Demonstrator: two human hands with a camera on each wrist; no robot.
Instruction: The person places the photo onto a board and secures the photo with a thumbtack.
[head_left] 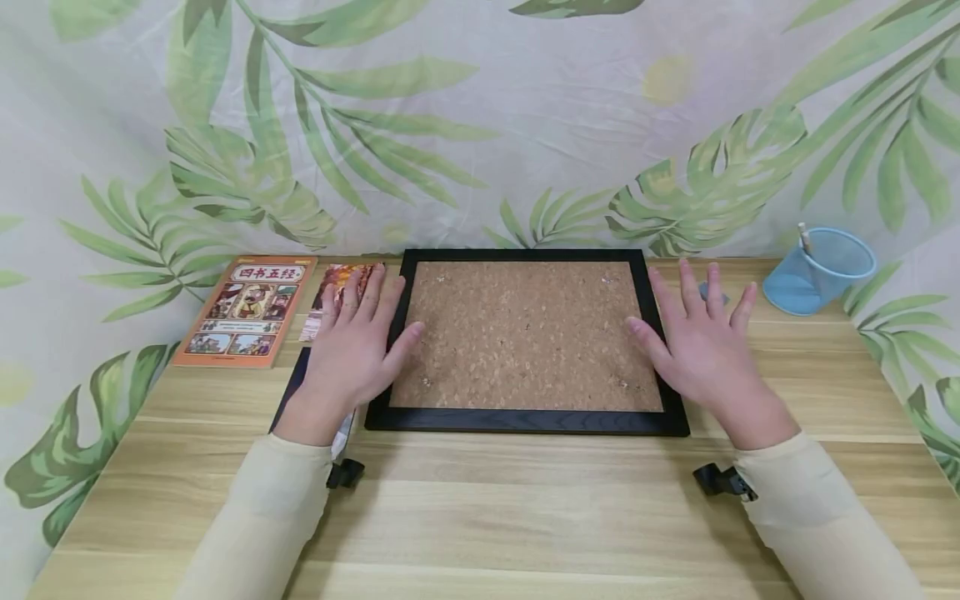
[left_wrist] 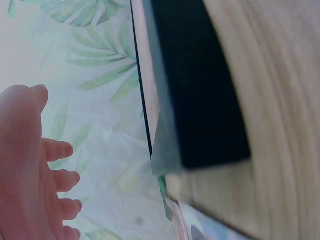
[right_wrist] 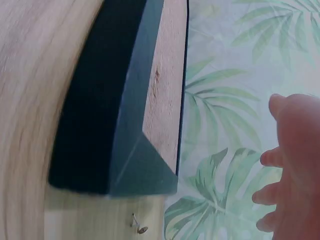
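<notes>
A cork board (head_left: 525, 333) in a black frame (head_left: 525, 421) lies flat on the table. My left hand (head_left: 356, 342), fingers spread and palm down, overlaps its left side in the head view. Over the right side, my right hand (head_left: 701, 350) is spread the same way. Both wrist views show the hands, left (left_wrist: 25, 165) and right (right_wrist: 300, 165), raised apart from the frame, holding nothing. Small shiny spots, pin-like, sit near the cork's corners. Beneath the left hand, a picture card (head_left: 311, 327) and a dark blue item (head_left: 288, 392) are partly hidden.
An orange comic-style book (head_left: 247, 312) lies at the left. A blue mesh pen cup (head_left: 817, 275) with a thin stick in it stands at the back right. A small metal pin (right_wrist: 140, 227) lies beyond the frame's corner. A leaf-patterned cloth (head_left: 480, 125) hangs behind the table.
</notes>
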